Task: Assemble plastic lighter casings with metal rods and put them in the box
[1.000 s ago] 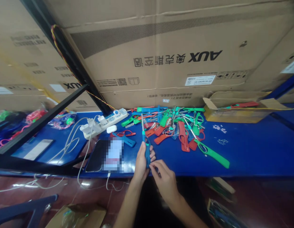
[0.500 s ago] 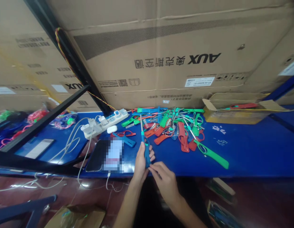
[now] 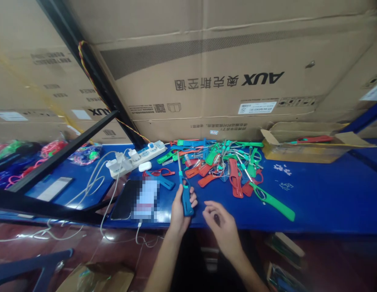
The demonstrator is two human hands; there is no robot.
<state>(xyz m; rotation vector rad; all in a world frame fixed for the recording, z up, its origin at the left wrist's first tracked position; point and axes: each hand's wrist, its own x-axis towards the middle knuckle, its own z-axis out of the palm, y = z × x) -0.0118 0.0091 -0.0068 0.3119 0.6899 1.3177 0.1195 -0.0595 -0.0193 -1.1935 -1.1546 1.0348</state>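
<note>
My left hand [image 3: 181, 209] is wrapped round the handle of a blue long-nosed lighter [image 3: 186, 198], whose metal tube points up and away from me. Just right of it, over the front part of the table, my right hand [image 3: 221, 223] is apart from the lighter. Its fingers curl in toward the thumb, and anything small between them is hidden. Beyond both hands lies a heap of red, green and blue lighter parts [image 3: 211, 156] with metal tubes and thin wires. A green lighter [image 3: 275, 205] rests to the right.
Two phones [image 3: 124, 202] lie left, below a white power strip [image 3: 145, 154] with chargers and cables. An open carton [image 3: 293, 152] holding lighters stands at back right. Small white pieces [image 3: 284, 170] lie on the blue table [image 3: 322, 198]. A large cardboard box [image 3: 206, 52] stands behind.
My right hand has come off the lower end of the blue lighter and moved to the right. My left hand still holds the lighter. The view has shifted slightly.
</note>
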